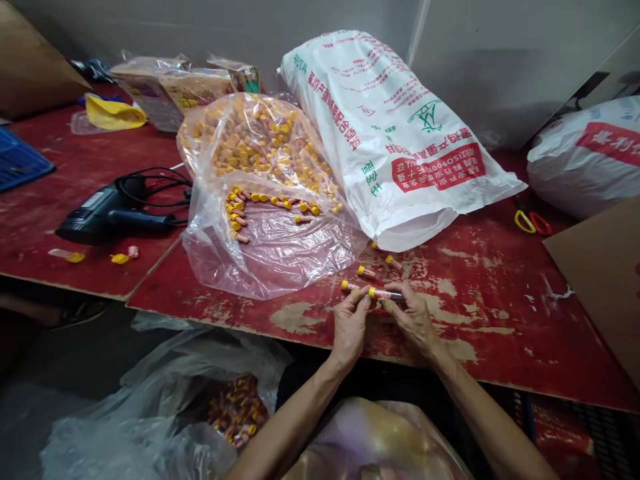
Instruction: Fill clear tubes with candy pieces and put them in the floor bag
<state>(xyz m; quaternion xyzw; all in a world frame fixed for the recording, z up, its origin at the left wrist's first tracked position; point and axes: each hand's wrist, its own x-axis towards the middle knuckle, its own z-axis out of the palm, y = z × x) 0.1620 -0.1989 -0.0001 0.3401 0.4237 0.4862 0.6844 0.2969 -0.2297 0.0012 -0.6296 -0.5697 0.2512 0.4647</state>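
Observation:
My left hand (351, 323) pinches the yellow-capped end of a small printed tube (384, 294) above the table's front edge. At the tube's other, dark end are the fingers of my right hand (413, 319), closed on it. Just behind my hands, more small tubes with yellow caps lie on the red table, one (367, 272) behind the held tube and another (394, 263) farther back. A large clear bag (300, 250) full of such tubes lies open to the left of my hands, with several tubes near its mouth.
A white printed sack (395, 133) lies behind my hands. At left are a dark heat gun (113, 217) and a blue crate (23, 160). Scissors (533, 222) and a cardboard box (600, 273) are at right. Below the table edge, a plastic bag (165, 407) holds more tubes.

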